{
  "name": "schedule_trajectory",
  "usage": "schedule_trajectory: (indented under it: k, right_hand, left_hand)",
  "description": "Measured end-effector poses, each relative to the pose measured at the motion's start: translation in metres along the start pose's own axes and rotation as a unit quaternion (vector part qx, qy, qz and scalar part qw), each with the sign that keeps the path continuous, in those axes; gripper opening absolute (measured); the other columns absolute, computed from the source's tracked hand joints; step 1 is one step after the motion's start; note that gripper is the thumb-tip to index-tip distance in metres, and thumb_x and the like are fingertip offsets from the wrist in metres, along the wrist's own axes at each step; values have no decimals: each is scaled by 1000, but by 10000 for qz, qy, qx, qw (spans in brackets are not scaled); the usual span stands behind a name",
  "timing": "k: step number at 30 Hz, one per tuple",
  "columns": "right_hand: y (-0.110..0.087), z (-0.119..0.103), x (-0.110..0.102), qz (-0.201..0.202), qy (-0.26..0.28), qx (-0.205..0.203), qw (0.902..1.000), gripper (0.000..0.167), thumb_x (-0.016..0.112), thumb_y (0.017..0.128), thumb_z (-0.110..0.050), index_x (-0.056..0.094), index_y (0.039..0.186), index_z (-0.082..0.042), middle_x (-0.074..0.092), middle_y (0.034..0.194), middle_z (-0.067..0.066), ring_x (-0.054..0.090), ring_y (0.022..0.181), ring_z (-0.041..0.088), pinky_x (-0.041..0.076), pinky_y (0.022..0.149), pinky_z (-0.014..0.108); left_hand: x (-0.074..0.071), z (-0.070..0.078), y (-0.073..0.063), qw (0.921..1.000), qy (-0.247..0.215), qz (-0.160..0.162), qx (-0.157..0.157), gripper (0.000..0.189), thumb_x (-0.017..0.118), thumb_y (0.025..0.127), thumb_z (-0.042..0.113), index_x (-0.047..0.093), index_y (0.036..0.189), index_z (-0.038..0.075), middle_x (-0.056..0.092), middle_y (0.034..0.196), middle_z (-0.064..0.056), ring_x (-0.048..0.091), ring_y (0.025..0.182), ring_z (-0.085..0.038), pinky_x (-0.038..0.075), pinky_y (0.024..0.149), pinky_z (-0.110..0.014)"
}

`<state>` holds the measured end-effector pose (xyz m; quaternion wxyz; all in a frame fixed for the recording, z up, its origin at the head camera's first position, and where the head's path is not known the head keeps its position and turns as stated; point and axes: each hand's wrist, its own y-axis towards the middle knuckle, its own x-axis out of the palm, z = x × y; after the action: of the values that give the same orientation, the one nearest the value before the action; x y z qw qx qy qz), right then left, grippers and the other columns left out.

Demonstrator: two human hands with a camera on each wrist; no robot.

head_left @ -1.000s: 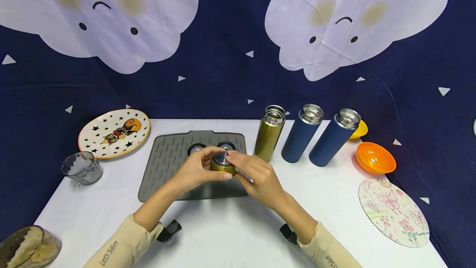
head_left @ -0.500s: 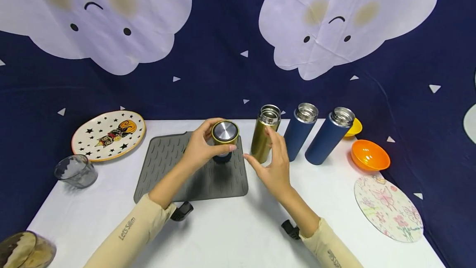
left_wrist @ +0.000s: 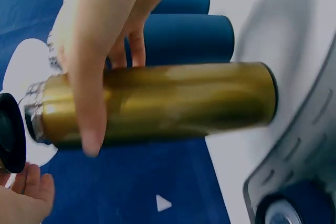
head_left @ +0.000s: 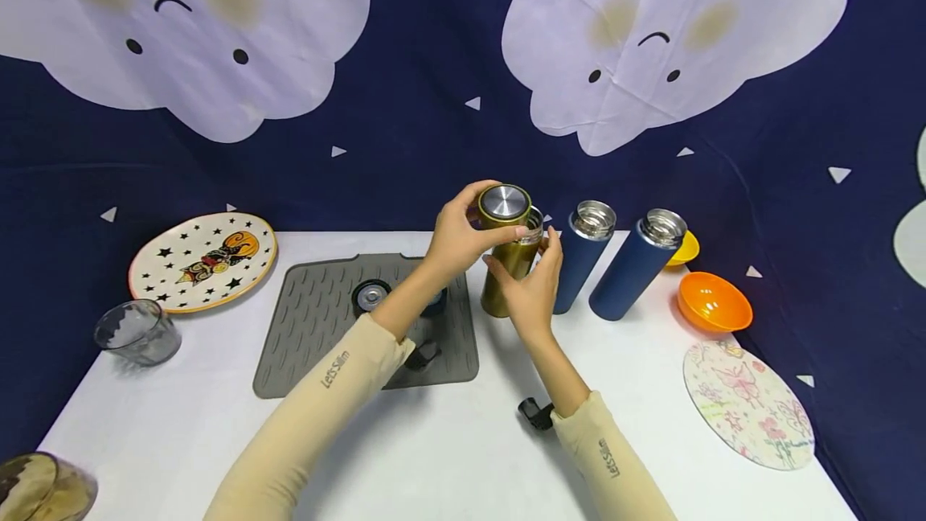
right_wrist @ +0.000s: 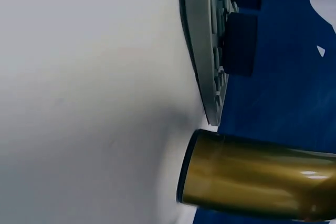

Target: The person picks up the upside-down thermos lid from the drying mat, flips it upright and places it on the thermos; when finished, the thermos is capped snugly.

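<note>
Near the back edge of the worktop [head_left: 448, 457], right of the grey mat [head_left: 304, 344]: gold flask [left_wrist: 194, 98], upright, steel mouth uncovered.
Left hand [head_left: 463, 230]: grip pinching the gold lid [head_left: 504, 209] between thumb and fingers, just above the flask's mouth, not seated on it.
Right hand [head_left: 534, 296]: grip curved around the flask's upper body, thumb on one side, fingers on the other.
Navy flasks [head_left: 579, 268]: two, lidless, just right of the gold one.

Blue bottles [head_left: 637, 270] block gold bottle's [left_wrist: 184, 103] right; front tabletop [head_left: 448, 457] free.
</note>
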<state>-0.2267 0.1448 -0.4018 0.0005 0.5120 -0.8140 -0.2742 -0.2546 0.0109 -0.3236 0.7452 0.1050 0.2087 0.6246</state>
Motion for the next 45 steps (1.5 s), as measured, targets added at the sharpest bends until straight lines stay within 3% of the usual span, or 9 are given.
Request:
schedule_trajectory:
  k: [6, 13, 18, 25, 29, 34, 37, 41, 45]
  right_hand:
    - [2, 5, 10, 186, -213, -13, 9996, 79, 79, 82, -25, 36, 145, -6, 49, 140, 19, 48, 131, 36, 38, 108, 55]
    - [4, 8, 11, 268, -307, -196, 9990, 78, 76, 80, -13, 36, 147, -6, 49, 141, 19, 49, 131, 36, 39, 108, 56]
    - [3, 8, 10, 278, -398, -415, 9980, 81, 78, 81, -21, 35, 146, -3, 50, 139, 22, 51, 129, 39, 40, 105, 59]
    - [3, 8, 13, 350, -407, -654, 9964, 85, 81, 82, -34, 34, 145, -1, 51, 135, 24, 54, 124, 40, 43, 100, 60]
    - [2, 8, 13, 360, -423, -516, 9971, 79, 77, 84, -27, 34, 147, -3, 50, 137, 23, 54, 123, 41, 44, 98, 61]
    - [0, 9, 13, 434, -500, -525, 9964, 78, 71, 76, -6, 35, 145, -1, 50, 136, 25, 55, 122, 43, 45, 96, 62]
    - [1, 10, 14, 469, -531, -638, 9954, 80, 70, 74, -3, 35, 145, 1, 49, 139, 26, 53, 125, 44, 44, 99, 61]
    - [2, 10, 15, 497, -459, -645, 9956, 79, 77, 78, -16, 36, 144, 0, 51, 137, 24, 55, 123, 42, 45, 99, 59]
    - [3, 10, 13, 360, -310, -601, 9971, 81, 81, 81, -29, 37, 144, -3, 53, 136, 22, 55, 122, 39, 44, 100, 58]
  left_hand:
    - [22, -12, 11, 9986, 483, -83, 222, 71, 88, 75, 24, 56, 136, 7, 60, 130, -9, 58, 112, -22, 50, 96, -39]
    - [25, -21, 15, 9944, 933, -235, 449, 78, 88, 75, 26, 51, 139, 4, 64, 129, -11, 63, 108, -22, 52, 90, -34]
    - [13, -18, 22, 9853, 1148, -1006, 767, 67, 85, 79, 25, 50, 133, 6, 67, 122, -9, 66, 105, -20, 53, 90, -33]
    - [-5, -8, 34, 9709, 1304, -1961, 429, 69, 81, 83, 22, 50, 143, 6, 49, 134, -10, 49, 123, -23, 41, 107, -40]
    - [6, -2, 28, 9704, 1775, -1592, 390, 84, 82, 81, 33, 43, 148, 3, 42, 130, -12, 42, 122, -25, 37, 109, -45]
    - [34, -12, 15, 9688, 2271, -74, 994, 88, 88, 71, 41, 49, 138, -2, 56, 123, -16, 54, 113, -30, 43, 106, -46]
    - [36, -21, 12, 9765, 1781, 361, 1160, 78, 91, 69, 30, 52, 129, -2, 63, 120, -17, 61, 110, -30, 50, 97, -42]
    - [23, -27, 19, 9971, 29, -514, 559, 73, 88, 73, 9, 48, 133, 1, 62, 129, -17, 62, 118, -28, 49, 102, -36]
    - [8, -30, 28, 9779, -1343, -1567, -346, 68, 76, 81, -6, 44, 140, 4, 56, 139, -16, 54, 128, -28, 41, 111, -38]
